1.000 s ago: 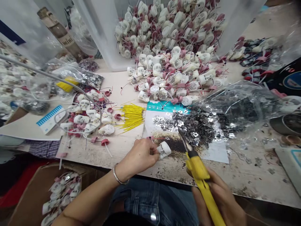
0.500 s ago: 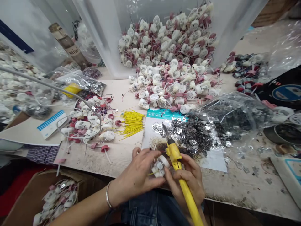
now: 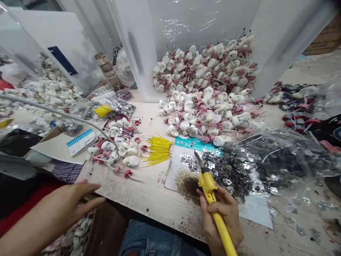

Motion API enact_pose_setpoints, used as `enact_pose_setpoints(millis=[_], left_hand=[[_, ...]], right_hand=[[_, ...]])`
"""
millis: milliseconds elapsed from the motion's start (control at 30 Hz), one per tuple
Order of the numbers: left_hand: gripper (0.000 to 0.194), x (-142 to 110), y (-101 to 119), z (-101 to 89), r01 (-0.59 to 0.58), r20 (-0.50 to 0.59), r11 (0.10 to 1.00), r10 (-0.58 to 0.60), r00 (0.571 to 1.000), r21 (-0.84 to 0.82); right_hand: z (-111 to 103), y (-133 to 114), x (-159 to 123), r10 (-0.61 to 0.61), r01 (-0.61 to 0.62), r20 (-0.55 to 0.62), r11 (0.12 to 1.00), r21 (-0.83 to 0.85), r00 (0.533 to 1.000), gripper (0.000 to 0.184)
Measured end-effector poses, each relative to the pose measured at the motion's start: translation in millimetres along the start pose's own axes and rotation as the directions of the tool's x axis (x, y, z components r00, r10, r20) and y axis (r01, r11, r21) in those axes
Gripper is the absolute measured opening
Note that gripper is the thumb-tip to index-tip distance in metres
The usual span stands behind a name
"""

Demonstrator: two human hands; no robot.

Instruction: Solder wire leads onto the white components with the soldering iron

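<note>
My right hand is wrapped round a yellow soldering iron, its dark metal tip pointing up and away over small shiny metal plates. At the lower left my left hand stretches over a cardboard box, fingers apart and nothing visible in them. White plastic parts lie in that box below the hand. Between the hands, a bundle of yellow wires rests on the table beside a small heap of white and red parts.
A large translucent bin holds many white and pink wired parts, with more heaped in front. Clear plastic bags lie at the right. A grey cable crosses the left side. Dark residue marks the white sheet.
My left hand has let go of the white part and moved left to above the box; that part is out of sight. My right hand still holds the soldering iron. The view has shifted.
</note>
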State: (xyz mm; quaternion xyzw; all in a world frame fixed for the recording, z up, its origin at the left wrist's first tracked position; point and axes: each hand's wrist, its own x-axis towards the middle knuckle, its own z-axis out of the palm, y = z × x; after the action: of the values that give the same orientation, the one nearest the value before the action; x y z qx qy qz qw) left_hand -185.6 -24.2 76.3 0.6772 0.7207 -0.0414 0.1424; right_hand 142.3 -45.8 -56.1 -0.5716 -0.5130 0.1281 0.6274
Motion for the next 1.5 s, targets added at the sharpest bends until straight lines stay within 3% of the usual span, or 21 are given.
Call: enact_pose_setpoints(millis=[67, 167, 267, 367, 433, 567, 667, 800, 900, 1000, 1067, 1133, 1200, 1267, 1300, 1333, 1367, 1433, 1500], left_hand=[[0.037, 23, 40, 5.6, -0.172, 0.083, 0.984, 0.175, 0.981, -0.042], [0.032, 75, 104, 20.5, -0.418, 0.181, 0.898, 0.437, 0.881, -0.136], [0.023, 138, 152, 39.4, -0.569, 0.0, 0.817, 0.571, 0.821, -0.09], [0.033, 189, 177, 53.5, -0.551, -0.198, 0.834, 0.543, 0.816, 0.015], [0.034, 208, 182, 55.7, -0.535, -0.229, 0.844, 0.527, 0.818, 0.029], [0.018, 213, 176, 46.9, -0.56, -0.196, 0.828, 0.544, 0.816, -0.034], [0.025, 210, 170, 45.0, -0.567, -0.181, 0.819, 0.546, 0.818, -0.093], [0.048, 208, 168, 57.0, -0.557, -0.134, 0.82, 0.542, 0.829, -0.133], [0.045, 205, 172, 59.8, -0.546, -0.145, 0.82, 0.528, 0.837, -0.169], [0.037, 211, 179, 49.0, -0.529, -0.212, 0.814, 0.487, 0.847, -0.241], [0.037, 222, 187, 37.0, -0.506, -0.339, 0.757, 0.388, 0.857, -0.414], [0.035, 233, 197, 23.1, -0.508, -0.472, 0.59, 0.231, 0.851, -0.627], [0.028, 235, 205, 7.5, -0.552, -0.566, 0.427, 0.109, 0.817, -0.716], [0.024, 223, 208, -9.0, -0.626, -0.634, 0.386, 0.127, 0.763, -0.677], [0.027, 212, 208, -16.9, -0.658, -0.635, 0.404, 0.212, 0.743, -0.635], [0.03, 198, 206, -23.6, -0.679, -0.59, 0.434, 0.341, 0.732, -0.592], [0.032, 183, 205, -28.7, -0.681, -0.474, 0.478, 0.491, 0.731, -0.555], [0.032, 155, 203, -30.4, -0.645, -0.066, 0.595, 0.708, 0.703, -0.48], [0.034, 134, 207, -18.6, -0.621, 0.364, 0.684, 0.729, 0.579, -0.382]], right_hand=[[-1, -1, -1, -0.018, 0.018, 0.011, 1.0, 0.001, 1.0, 0.021], [-6, -5, -2, -0.056, 0.055, -0.011, 0.998, -0.032, 0.998, 0.022], [-13, -6, -2, -0.108, 0.108, 0.002, 0.991, -0.081, 0.994, 0.024], [-25, -1, -3, -0.22, 0.23, 0.088, 0.965, -0.129, 0.972, 0.024], [-34, 4, -4, -0.278, 0.301, 0.147, 0.94, -0.163, 0.949, 0.023], [-43, 10, -3, -0.317, 0.351, 0.173, 0.909, -0.226, 0.933, 0.024], [-39, 6, -2, -0.274, 0.294, 0.123, 0.938, -0.186, 0.954, 0.025], [-33, -1, -4, -0.242, 0.256, 0.12, 0.96, -0.112, 0.963, 0.025], [-37, 0, -8, -0.251, 0.267, 0.146, 0.958, -0.107, 0.957, 0.023], [-43, 2, -11, -0.243, 0.26, 0.141, 0.958, -0.118, 0.96, 0.023], [-45, 1, -11, -0.236, 0.252, 0.126, 0.959, -0.128, 0.964, 0.024], [-46, -1, -9, -0.239, 0.255, 0.125, 0.957, -0.14, 0.963, 0.024], [-48, -2, -6, -0.246, 0.262, 0.121, 0.955, -0.141, 0.962, 0.023], [-51, -1, -5, -0.268, 0.285, 0.133, 0.949, -0.134, 0.954, 0.023], [-53, 0, -5, -0.275, 0.292, 0.134, 0.947, -0.135, 0.952, 0.024], [-55, 1, -6, -0.275, 0.291, 0.122, 0.947, -0.138, 0.954, 0.024], [-56, 2, -7, -0.257, 0.269, 0.094, 0.951, -0.15, 0.962, 0.025], [-57, 3, -11, -0.179, 0.175, -0.007, 0.967, -0.188, 0.984, 0.026], [-56, 2, -14, -0.096, 0.076, -0.084, 0.975, -0.209, 0.992, 0.025]])
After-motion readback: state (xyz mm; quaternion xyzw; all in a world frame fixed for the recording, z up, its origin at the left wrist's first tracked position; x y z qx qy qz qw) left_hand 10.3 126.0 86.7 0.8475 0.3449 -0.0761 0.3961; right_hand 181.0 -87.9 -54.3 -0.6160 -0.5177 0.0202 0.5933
